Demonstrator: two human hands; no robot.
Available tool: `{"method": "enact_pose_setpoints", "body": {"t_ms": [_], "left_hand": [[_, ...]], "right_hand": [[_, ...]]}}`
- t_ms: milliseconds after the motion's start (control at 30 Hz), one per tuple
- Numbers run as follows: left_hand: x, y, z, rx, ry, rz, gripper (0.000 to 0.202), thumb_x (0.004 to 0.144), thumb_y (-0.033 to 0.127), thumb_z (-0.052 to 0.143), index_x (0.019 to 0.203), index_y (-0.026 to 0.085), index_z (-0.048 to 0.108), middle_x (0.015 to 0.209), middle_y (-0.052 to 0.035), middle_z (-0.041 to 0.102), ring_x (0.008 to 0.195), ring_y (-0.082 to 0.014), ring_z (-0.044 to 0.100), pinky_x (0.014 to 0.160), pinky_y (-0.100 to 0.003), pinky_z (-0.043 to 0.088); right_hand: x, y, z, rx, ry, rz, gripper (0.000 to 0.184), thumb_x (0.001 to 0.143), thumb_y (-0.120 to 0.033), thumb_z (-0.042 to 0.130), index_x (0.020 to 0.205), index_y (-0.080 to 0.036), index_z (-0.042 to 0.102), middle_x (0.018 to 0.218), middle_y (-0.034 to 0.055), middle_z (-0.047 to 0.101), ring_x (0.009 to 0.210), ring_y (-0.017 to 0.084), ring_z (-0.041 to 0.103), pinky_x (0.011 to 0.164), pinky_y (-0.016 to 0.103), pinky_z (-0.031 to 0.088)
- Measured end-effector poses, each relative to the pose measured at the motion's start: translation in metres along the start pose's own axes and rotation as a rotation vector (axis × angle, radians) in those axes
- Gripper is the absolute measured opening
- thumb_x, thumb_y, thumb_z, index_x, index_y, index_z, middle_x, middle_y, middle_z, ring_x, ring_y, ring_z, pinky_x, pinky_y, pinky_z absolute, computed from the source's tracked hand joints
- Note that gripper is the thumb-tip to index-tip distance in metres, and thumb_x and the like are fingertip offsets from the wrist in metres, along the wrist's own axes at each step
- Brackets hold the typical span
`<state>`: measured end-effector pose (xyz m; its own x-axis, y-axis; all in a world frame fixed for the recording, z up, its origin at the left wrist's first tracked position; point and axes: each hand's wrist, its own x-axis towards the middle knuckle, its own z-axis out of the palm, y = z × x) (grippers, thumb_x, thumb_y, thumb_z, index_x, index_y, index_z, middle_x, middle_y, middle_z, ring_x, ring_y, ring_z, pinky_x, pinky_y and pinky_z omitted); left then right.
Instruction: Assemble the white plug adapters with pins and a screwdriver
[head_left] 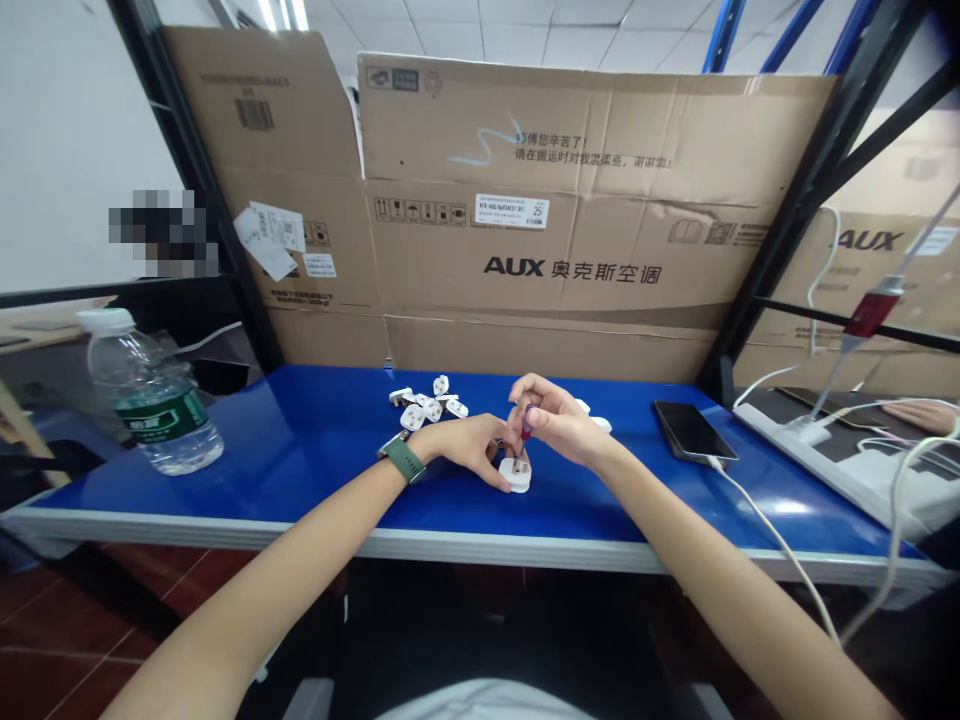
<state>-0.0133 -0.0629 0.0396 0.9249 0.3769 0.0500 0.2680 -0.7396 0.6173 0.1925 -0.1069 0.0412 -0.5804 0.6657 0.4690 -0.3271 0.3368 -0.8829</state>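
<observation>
A white plug (514, 480) lies on the blue tabletop (322, 440), its metal pins facing up. My left hand (472, 445), with a green-strapped watch on the wrist, grips the plug's side between thumb and fingers. Above it, my right hand (551, 415) pinches a small screwdriver (528, 424) with a reddish-purple handle. Its shaft points down at the plug's top; whether the tip sits in a screw I cannot tell. Beyond my left hand is a loose group of several white plugs (431, 408). More white pieces (598, 424) are partly hidden behind my right hand.
A water bottle (156, 410) stands at the left. To the right lie a black phone (694, 432) on a white cable and a white power strip (847, 470) with cords. Cardboard (442, 260) walls the back edge. Another person (165, 235) is beyond the frame at left.
</observation>
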Motion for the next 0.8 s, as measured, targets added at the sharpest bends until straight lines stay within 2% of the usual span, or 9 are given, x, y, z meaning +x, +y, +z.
{"method": "enact_pose_setpoints", "body": {"t_ms": [67, 133, 300, 433, 533, 667, 800], "left_hand": [[0.000, 0.002, 0.000, -0.022, 0.007, -0.024, 0.048, 0.065, 0.044, 0.091, 0.103, 0.018, 0.076, 0.079, -0.0006, 0.072, 0.057, -0.0104, 0.059, 0.053, -0.021, 0.043], [-0.001, 0.003, 0.000, -0.029, 0.000, -0.035, 0.049, 0.064, 0.044, 0.091, 0.104, 0.019, 0.076, 0.076, 0.0003, 0.071, 0.057, -0.0107, 0.059, 0.053, -0.021, 0.043], [-0.001, 0.003, 0.000, -0.040, -0.020, -0.018, 0.049, 0.066, 0.043, 0.090, 0.107, 0.019, 0.076, 0.084, -0.0010, 0.073, 0.058, -0.0101, 0.059, 0.054, -0.020, 0.044], [0.000, 0.002, 0.000, -0.038, -0.026, -0.022, 0.050, 0.066, 0.041, 0.090, 0.109, 0.019, 0.076, 0.087, -0.0016, 0.074, 0.059, -0.0098, 0.058, 0.056, -0.021, 0.045], [0.001, 0.001, 0.000, -0.030, -0.028, 0.021, 0.047, 0.068, 0.040, 0.089, 0.109, 0.020, 0.076, 0.092, -0.0026, 0.073, 0.060, -0.0087, 0.057, 0.057, -0.020, 0.045], [0.001, -0.002, 0.000, -0.002, -0.029, 0.024, 0.049, 0.068, 0.041, 0.088, 0.110, 0.020, 0.076, 0.093, -0.0024, 0.072, 0.059, -0.0075, 0.054, 0.056, -0.019, 0.042], [0.001, -0.004, 0.000, 0.012, -0.009, 0.003, 0.051, 0.065, 0.041, 0.090, 0.108, 0.018, 0.076, 0.091, -0.0029, 0.072, 0.058, -0.0079, 0.054, 0.054, -0.020, 0.040]], "right_hand": [[0.001, 0.002, -0.002, -0.005, 0.039, -0.011, 0.034, 0.085, -0.045, 0.078, 0.096, -0.021, 0.056, 0.077, 0.0013, 0.067, 0.070, 0.017, 0.066, 0.068, 0.030, 0.053], [0.001, 0.003, -0.004, -0.023, 0.060, -0.020, 0.034, 0.085, -0.045, 0.079, 0.089, -0.020, 0.056, 0.078, 0.0025, 0.068, 0.071, 0.017, 0.066, 0.069, 0.029, 0.052], [0.002, 0.002, -0.006, -0.047, 0.041, -0.037, 0.030, 0.091, -0.047, 0.072, 0.089, -0.018, 0.064, 0.079, 0.0052, 0.069, 0.074, 0.018, 0.067, 0.072, 0.030, 0.050], [0.002, 0.000, -0.003, 0.018, 0.042, -0.001, 0.036, 0.093, -0.054, 0.066, 0.091, -0.018, 0.063, 0.078, 0.0043, 0.065, 0.074, 0.019, 0.064, 0.074, 0.034, 0.052], [0.002, -0.003, 0.004, 0.102, 0.079, 0.020, 0.034, 0.092, -0.053, 0.067, 0.093, -0.021, 0.057, 0.073, -0.0012, 0.052, 0.066, 0.014, 0.053, 0.068, 0.031, 0.049], [0.001, -0.006, 0.014, 0.209, 0.096, 0.058, 0.031, 0.093, -0.053, 0.065, 0.100, -0.026, 0.050, 0.073, -0.0047, 0.038, 0.060, 0.011, 0.034, 0.058, 0.024, 0.036], [0.002, -0.002, 0.015, 0.207, 0.092, 0.044, 0.035, 0.094, -0.057, 0.063, 0.092, -0.026, 0.045, 0.069, -0.0063, 0.032, 0.056, 0.010, 0.025, 0.055, 0.022, 0.027]]}}
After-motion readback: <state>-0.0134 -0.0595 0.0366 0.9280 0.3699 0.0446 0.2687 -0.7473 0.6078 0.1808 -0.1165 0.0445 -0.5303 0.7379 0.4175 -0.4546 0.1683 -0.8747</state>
